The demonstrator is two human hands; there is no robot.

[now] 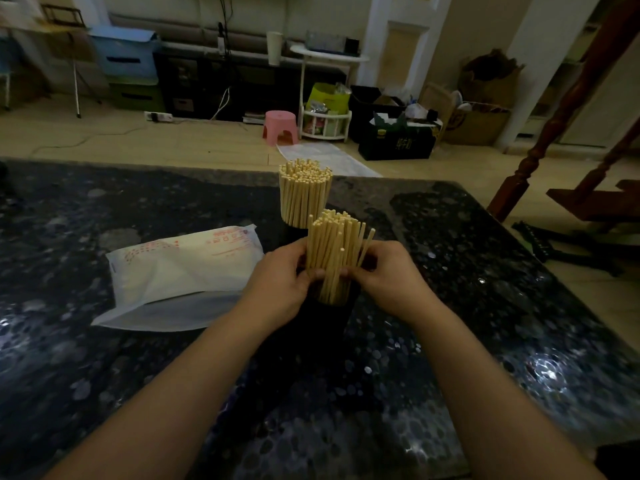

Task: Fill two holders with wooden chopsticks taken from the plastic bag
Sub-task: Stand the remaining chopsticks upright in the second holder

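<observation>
Setting: a dark speckled stone table (pixel 485 258) is seen from above, with a cluttered room beyond it.
Near bundle: a bunch of wooden chopsticks (pixel 330 251) is held upright at the middle of the table, its lower ends inside a dark near holder (pixel 332 313) that is hard to make out against the dark top.
Left hand: the left hand (pixel 280 278) is wrapped round the bundle's left side, thumb pressed across the front.
Right hand: the right hand (pixel 384 275) is curled against the bundle's right side, fingertips pinching the sticks low down.
Far holder: a far holder (pixel 294 227) stands just behind, packed with a second bundle (pixel 304 192) standing straight.
Bag: a white plastic bag (pixel 180 275) with red print is laid flat to the left, looking nearly spent.
Handling: the sticks are judged light, stiff and smooth; loose ones are splayed at the right and could slide or spill.
Where to hold: the bundle is best gripped around its lower middle, from both sides, so the splayed sticks are gathered.
</observation>
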